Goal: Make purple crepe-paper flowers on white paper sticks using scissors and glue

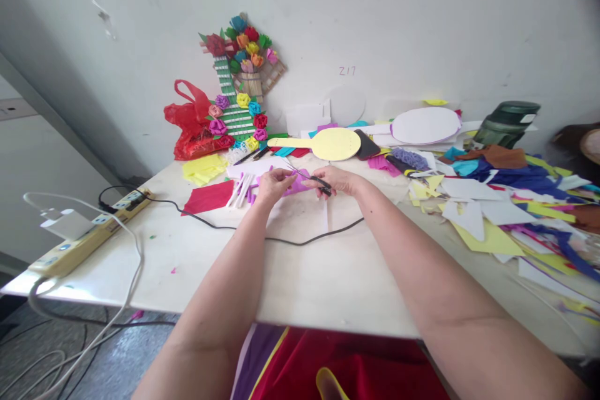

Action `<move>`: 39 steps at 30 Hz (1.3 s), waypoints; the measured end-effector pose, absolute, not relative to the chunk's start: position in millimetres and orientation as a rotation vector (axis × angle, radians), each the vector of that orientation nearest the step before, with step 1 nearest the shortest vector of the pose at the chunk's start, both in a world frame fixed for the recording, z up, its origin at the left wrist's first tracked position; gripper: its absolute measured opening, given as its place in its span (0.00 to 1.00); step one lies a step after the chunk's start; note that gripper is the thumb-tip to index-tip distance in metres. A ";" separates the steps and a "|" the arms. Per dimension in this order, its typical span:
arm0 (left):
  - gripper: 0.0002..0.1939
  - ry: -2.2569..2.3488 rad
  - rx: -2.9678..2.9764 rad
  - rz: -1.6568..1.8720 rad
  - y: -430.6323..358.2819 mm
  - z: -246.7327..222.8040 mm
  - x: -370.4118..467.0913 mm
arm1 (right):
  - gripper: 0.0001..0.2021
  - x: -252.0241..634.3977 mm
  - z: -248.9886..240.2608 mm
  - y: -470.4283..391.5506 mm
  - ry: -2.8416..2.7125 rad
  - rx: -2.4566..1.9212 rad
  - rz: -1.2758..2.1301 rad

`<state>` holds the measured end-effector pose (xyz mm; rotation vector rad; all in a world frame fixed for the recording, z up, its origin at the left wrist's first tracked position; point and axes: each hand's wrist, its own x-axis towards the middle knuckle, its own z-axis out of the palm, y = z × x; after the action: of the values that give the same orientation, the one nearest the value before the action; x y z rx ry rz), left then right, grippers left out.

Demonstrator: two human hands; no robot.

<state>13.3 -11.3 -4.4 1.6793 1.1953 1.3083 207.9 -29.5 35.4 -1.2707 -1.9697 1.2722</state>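
Note:
Both of my hands meet above the middle of the table. My right hand (334,181) is closed round the dark handles of a pair of scissors (320,185), whose blades point left toward my other hand. Between the hands is a piece of purple paper (299,184), and the fingers of my left hand (276,185) pinch its left side. Whether the blades touch the paper I cannot tell. Just left of my left hand lie several thin white and purple rolled sticks (242,190), with a red paper sheet (209,197) beside them.
A black cable (300,243) crosses the table in front of my hands. Behind them lies a yellow paddle-shaped cutout (335,144). Paper scraps (487,206) heap up on the right, near a dark green bottle (507,125). A power strip (89,242) sits at the left edge.

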 end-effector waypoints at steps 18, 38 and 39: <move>0.18 1.286 1.760 1.308 -10.0 -5.9 13.6 | 0.21 207.1 29.7 -25.6 -2.000 -1.292 1.230; 0.19 1.296 1.796 1.297 -9.2 -6.6 13.1 | 0.20 205.8 26.6 -23.1 -2.010 -1.326 1.175; 0.19 1.293 1.798 1.298 -8.9 -6.8 12.9 | 0.20 205.6 26.5 -22.7 -2.010 -1.326 1.173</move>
<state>12.9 -8.9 -6.8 1.7980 1.2933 1.2985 205.6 -22.7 26.5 -1.3255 -2.0099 1.1733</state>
